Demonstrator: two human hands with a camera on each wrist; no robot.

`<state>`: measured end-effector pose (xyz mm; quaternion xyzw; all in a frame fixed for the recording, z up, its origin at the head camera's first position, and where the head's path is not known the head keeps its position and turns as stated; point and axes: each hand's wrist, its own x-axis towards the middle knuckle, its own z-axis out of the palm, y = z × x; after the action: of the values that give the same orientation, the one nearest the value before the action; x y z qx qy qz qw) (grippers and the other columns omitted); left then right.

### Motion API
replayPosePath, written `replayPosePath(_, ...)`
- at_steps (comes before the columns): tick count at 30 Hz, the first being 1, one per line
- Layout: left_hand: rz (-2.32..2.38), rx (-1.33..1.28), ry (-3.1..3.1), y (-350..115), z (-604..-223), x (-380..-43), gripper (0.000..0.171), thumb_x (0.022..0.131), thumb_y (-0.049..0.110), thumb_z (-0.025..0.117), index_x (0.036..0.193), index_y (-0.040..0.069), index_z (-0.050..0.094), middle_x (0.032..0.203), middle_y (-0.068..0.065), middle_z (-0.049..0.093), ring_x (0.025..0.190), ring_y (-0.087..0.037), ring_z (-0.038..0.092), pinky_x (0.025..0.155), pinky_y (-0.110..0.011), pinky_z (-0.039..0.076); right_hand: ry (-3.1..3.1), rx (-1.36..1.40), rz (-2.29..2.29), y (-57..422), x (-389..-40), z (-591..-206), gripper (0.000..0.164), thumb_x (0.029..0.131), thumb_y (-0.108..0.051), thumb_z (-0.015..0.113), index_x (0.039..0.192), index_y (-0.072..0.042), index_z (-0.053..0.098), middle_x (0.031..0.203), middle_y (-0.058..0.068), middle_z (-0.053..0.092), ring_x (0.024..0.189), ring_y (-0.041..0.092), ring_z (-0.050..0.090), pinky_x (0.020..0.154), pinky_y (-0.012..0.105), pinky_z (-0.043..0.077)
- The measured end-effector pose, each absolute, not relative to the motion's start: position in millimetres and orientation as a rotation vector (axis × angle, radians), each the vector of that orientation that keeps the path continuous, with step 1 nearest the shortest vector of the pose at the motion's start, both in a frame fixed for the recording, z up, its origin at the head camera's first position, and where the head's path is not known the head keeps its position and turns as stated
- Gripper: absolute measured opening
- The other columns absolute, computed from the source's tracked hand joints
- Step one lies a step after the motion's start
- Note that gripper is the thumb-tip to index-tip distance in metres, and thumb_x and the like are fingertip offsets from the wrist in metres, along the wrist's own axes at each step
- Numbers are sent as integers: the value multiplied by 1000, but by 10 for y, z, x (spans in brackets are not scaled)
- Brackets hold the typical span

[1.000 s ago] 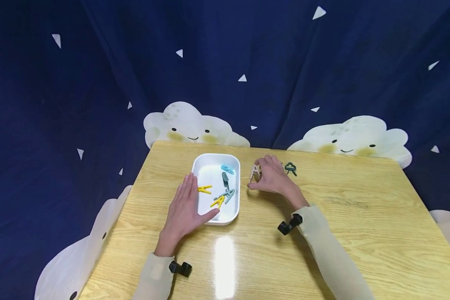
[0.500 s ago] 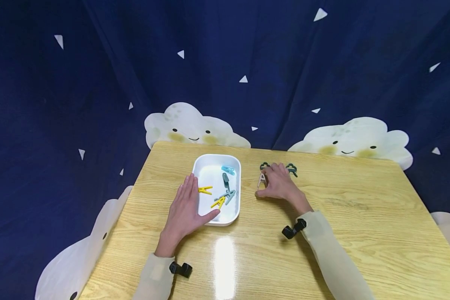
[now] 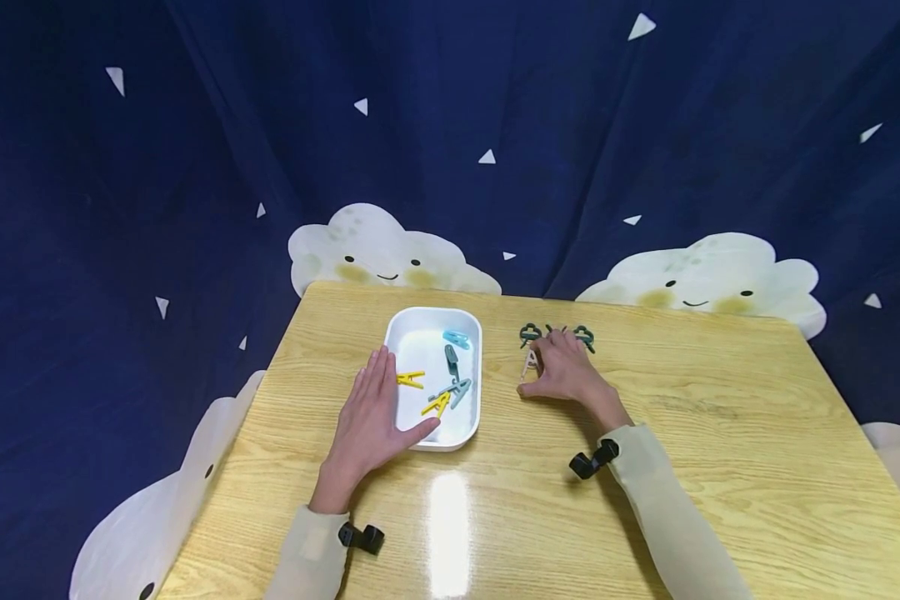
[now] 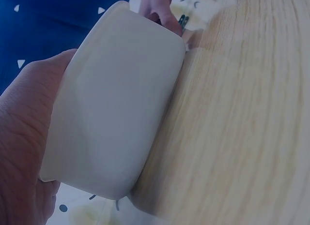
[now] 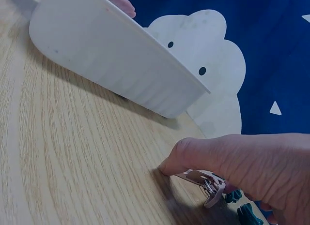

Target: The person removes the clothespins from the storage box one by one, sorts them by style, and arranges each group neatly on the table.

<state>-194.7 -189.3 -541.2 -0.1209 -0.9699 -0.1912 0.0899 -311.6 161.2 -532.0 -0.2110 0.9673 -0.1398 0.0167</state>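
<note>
L hand [image 3: 367, 417] has straight fingers along the rim of the smooth white tub [image 3: 420, 350], rounded corners. R hand [image 3: 570, 368] has thumb & fingertips pinched round a pale-pink A-shaped clip [image 3: 530, 361], metal spring showing, R of tub on wood-grain tabletop [image 3: 720, 467]. Dk-green cloud-shaped clips [image 3: 583, 335] beside; yellow clips [image 3: 437, 406], lt-blue clip [image 3: 456, 338] & grey-green clips [image 3: 452, 359] in tub.
</note>
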Motion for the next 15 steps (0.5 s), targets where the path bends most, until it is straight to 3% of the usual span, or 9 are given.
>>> replayPosePath(10, -582, -365, -2879, -1904, -5417, -1927, 128, 83, 84, 58, 165, -3, 12, 175, -16, 3, 162, -28, 3, 131, -43, 10, 3006, -635, -439, 1619, -3102, -5345, 85, 67, -57, 87, 128, -2, 66, 116, 19, 55, 106, 38, 42, 95, 56, 37)
replayPosePath(15, -573, -371, -2858, -1899, -5413, -1936, 128, 83, 84, 58, 165, -4, 14, 174, -19, 9, 162, -31, 8, 131, -44, 12, 3004, -622, -440, 1617, -3099, -5318, 86, 67, -56, 87, 130, -3, 63, 115, 19, 54, 107, 39, 42, 99, 58, 37)
